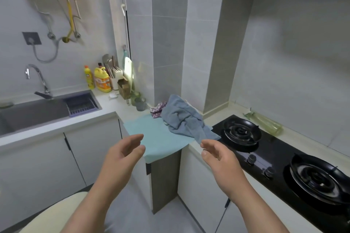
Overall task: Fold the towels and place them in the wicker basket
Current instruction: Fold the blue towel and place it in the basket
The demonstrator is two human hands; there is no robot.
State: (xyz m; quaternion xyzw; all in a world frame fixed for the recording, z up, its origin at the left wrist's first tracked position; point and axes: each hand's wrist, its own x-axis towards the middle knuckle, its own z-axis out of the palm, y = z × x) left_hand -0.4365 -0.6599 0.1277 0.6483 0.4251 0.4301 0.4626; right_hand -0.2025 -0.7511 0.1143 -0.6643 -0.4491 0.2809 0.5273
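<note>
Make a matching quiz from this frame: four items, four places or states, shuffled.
Items:
1. teal towel
2. grey-blue towel
3. yellow bottles
4. hands: left, right

Places or states:
A. crumpled in a heap
B. open, holding nothing
C. spread flat over the counter corner
D. standing beside the sink

Pairs: 1-C, 2-A, 3-D, 4-B
</note>
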